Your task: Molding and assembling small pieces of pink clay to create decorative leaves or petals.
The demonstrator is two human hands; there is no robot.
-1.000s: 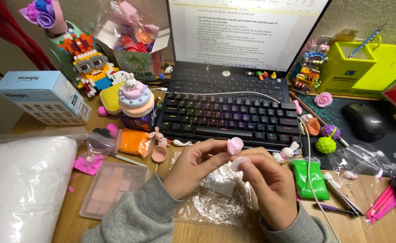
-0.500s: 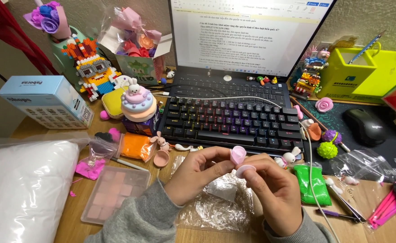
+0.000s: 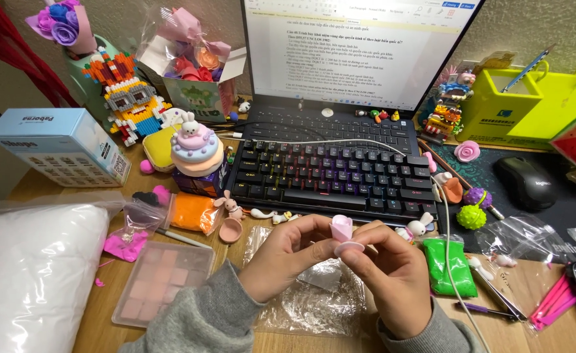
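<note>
moved: both hands sit slightly lower than before, pink pieces now touching
left hand [image 3: 281, 258]: fingertips pinch pink clay bud [image 3: 341, 227]
right hand [image 3: 392, 278]: fingertips pinch flat pink petal [image 3: 349, 248]
place: above desk's [image 3: 288, 336] front edge, over clear plastic bag [image 3: 311, 297]

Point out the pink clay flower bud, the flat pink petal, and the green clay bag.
pink clay flower bud [image 3: 341, 227], head view, on its rolled top.
flat pink petal [image 3: 348, 248], head view, on its flat face.
green clay bag [image 3: 442, 265], head view, on the bag's middle.

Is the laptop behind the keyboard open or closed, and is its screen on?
Open and on. The laptop has its lid raised, and the screen glows white with a text document, behind the keyboard.
</note>
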